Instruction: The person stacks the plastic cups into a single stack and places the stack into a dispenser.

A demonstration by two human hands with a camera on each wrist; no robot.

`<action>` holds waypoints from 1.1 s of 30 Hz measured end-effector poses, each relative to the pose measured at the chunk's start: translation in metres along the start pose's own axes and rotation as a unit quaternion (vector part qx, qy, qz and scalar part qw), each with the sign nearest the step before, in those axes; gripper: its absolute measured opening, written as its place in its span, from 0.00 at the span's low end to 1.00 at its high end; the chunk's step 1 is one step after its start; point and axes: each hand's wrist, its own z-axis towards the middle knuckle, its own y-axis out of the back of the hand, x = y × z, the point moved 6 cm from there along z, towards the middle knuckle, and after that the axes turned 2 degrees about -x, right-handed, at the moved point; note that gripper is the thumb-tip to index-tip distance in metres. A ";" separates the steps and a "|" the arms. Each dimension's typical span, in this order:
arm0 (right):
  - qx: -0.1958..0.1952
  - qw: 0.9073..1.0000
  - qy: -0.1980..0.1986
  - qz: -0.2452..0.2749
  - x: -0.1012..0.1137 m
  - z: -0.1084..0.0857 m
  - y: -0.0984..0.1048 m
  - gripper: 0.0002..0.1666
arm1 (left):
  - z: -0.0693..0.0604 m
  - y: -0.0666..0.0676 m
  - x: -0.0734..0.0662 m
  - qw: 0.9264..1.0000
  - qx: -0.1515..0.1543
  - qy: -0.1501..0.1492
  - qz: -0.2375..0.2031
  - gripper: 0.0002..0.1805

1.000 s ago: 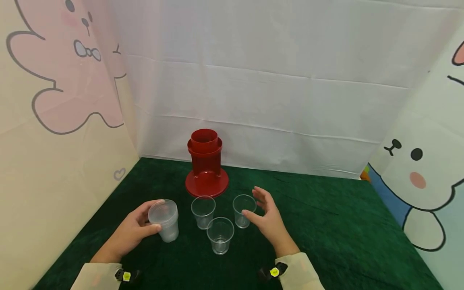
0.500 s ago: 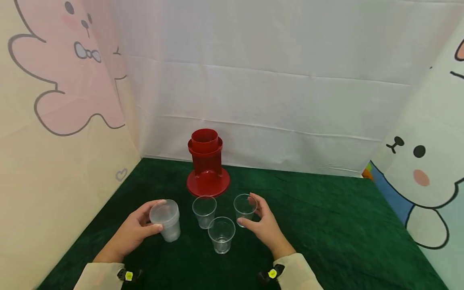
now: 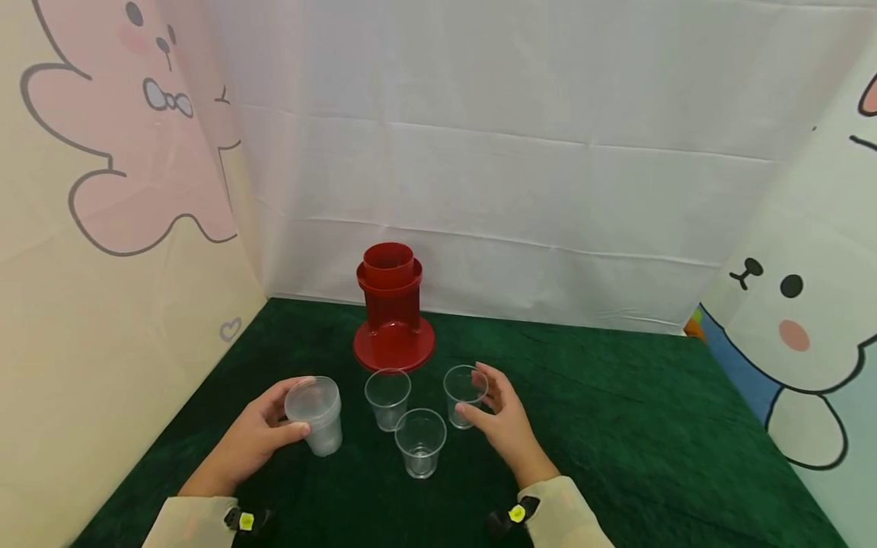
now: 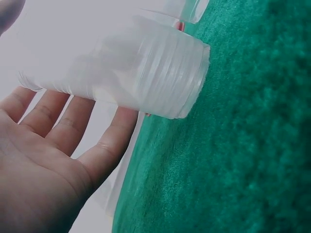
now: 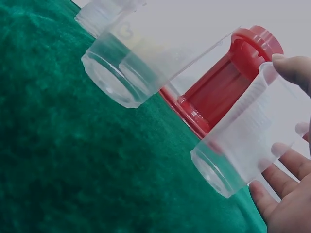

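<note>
On the left, my left hand [image 3: 250, 440] holds a stack of nested clear plastic cups [image 3: 319, 418], thumb on the near side and fingers behind. The left wrist view shows several fingertips against the stack [image 4: 165, 68]. My right hand [image 3: 508, 426] is around a single clear plastic cup [image 3: 462, 399], which stands upright. In the right wrist view the thumb meets this cup's [image 5: 238, 141] rim, with fingers along its far side. Two more single cups stand between the hands: a front cup [image 3: 420, 447] and a back cup [image 3: 387, 403].
A red cylindrical stand [image 3: 392, 312] with a wide round base rises behind the cups. Dark green cloth [image 3: 617, 426] covers the table. A white curtain [image 3: 514, 190] hangs behind, and printed cartoon panels stand at both sides.
My right hand has closed in around the right cup, its fingers coming nearer to the cup's side. The left hand keeps hold of the stack with little movement.
</note>
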 end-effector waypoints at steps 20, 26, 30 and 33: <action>-0.010 1.000 0.008 0.023 0.013 -0.003 0.001 0.41 | 0.003 0.001 -0.003 0.999 -0.013 0.011 0.027 0.33; -0.010 1.000 0.003 0.024 0.012 -0.002 0.001 0.41 | 0.010 0.000 -0.007 0.999 -0.022 0.015 0.040 0.34; -0.008 1.000 0.000 0.028 0.011 -0.002 0.001 0.41 | 0.015 0.001 -0.003 0.998 -0.028 0.023 0.058 0.35; -0.006 1.000 -0.001 0.028 0.011 -0.001 0.002 0.41 | 0.017 0.001 -0.002 0.997 -0.028 0.030 0.062 0.35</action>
